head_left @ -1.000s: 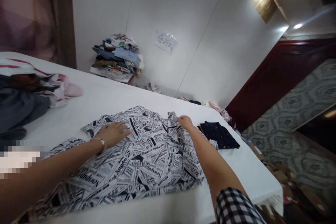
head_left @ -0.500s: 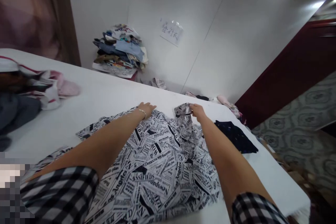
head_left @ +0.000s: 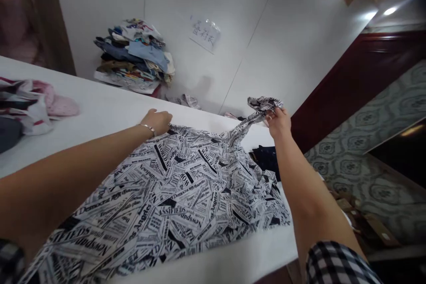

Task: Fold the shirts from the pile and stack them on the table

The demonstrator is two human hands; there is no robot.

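A black-and-white newspaper-print garment point(head_left: 179, 199) lies spread on the white table point(head_left: 106, 111). My right hand point(head_left: 277, 122) is closed on a bunched corner of the garment and holds it lifted above the table's far right edge. My left hand point(head_left: 159, 120), with a thin bracelet at the wrist, rests at the garment's far edge with fingers curled onto the cloth. Both sleeves are black-and-white check.
A dark blue cloth point(head_left: 266, 159) lies on the table under my right arm. A heap of folded clothes point(head_left: 135, 55) stands against the white wall. Pink and striped garments point(head_left: 36, 104) lie at the left. A paper label point(head_left: 205, 34) is stuck on the wall.
My right hand has lifted the bunched corner of the garment up and to the right. My left hand has slid a little left along the far edge.
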